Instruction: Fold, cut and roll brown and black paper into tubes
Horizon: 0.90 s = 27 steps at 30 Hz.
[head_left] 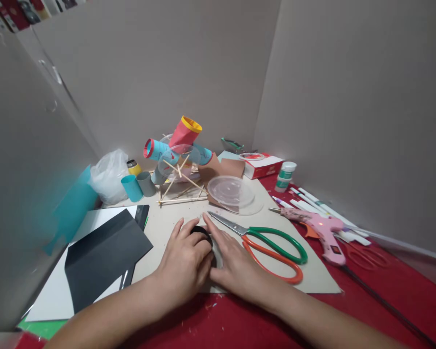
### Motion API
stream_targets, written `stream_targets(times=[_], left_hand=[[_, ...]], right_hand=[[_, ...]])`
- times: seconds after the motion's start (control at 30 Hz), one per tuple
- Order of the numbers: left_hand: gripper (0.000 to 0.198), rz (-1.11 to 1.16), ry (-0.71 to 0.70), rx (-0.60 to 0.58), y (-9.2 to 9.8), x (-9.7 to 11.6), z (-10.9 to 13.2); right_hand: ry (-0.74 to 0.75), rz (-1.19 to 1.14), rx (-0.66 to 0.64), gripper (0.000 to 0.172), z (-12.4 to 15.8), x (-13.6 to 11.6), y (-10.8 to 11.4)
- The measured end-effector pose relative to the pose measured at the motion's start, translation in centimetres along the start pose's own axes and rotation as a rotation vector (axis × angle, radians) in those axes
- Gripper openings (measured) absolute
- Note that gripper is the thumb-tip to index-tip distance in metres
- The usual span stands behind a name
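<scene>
Between my two hands, on the beige board [272, 271], is a black rounded piece [202, 231], mostly covered by fingers; it looks like a short roll or tube. My left hand [187, 257] has its fingers curled over the top and left side of it. From the right, my right hand [236, 264] presses against it with fingers stretched and held together, thumb low. Just beyond the right fingertips lie large scissors [240, 229] with one green and one orange handle. A sheet of black paper [101, 257] rests on white paper [51, 291] to the left.
At the back stands a stick frame [179, 172] with clear discs and colored paper tubes [184, 135]. Nearby are short tubes [132, 188], a clear plastic lid [227, 190] and a plastic bag [111, 177]. A pink glue gun [319, 225], markers [330, 213] and jars [285, 177] are right.
</scene>
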<state>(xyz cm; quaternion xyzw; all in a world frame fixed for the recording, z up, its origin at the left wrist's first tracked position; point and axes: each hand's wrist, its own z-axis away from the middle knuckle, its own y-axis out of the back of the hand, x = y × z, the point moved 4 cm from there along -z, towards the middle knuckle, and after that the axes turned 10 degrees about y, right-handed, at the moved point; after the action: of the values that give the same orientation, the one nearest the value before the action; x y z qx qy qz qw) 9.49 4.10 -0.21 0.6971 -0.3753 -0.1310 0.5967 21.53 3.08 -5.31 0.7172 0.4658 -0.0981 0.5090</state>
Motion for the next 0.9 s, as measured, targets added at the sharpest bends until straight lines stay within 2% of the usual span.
stream_targets(times=[0.17,0.27,0.4,0.6,0.77,0.9], left_hand=[[0.01,0.032,0.004,0.025,-0.1,-0.1,0.2],[0.01,0.067,0.02,0.024,-0.3,-0.4,0.3],[0.01,0.096,0.027,0.013,-0.1,-0.6,0.2],[0.012,0.094,0.012,-0.011,0.1,-0.4,0.2],[0.012,0.09,-0.002,0.027,0.1,-0.5,0.3],[0.011,0.118,0.002,0.047,-0.1,-0.7,0.2]], right_hand=[[0.151,0.145,0.024,0.073,0.5,-1.1,1.0],[0.149,0.157,0.025,0.059,0.6,-1.3,1.3],[0.124,0.166,0.028,0.049,0.5,-1.0,1.6],[0.138,0.198,0.022,0.046,0.3,-0.9,1.9],[0.167,0.267,0.017,0.049,0.4,-1.3,2.0],[0.173,0.312,0.003,0.04,0.4,-1.5,2.1]])
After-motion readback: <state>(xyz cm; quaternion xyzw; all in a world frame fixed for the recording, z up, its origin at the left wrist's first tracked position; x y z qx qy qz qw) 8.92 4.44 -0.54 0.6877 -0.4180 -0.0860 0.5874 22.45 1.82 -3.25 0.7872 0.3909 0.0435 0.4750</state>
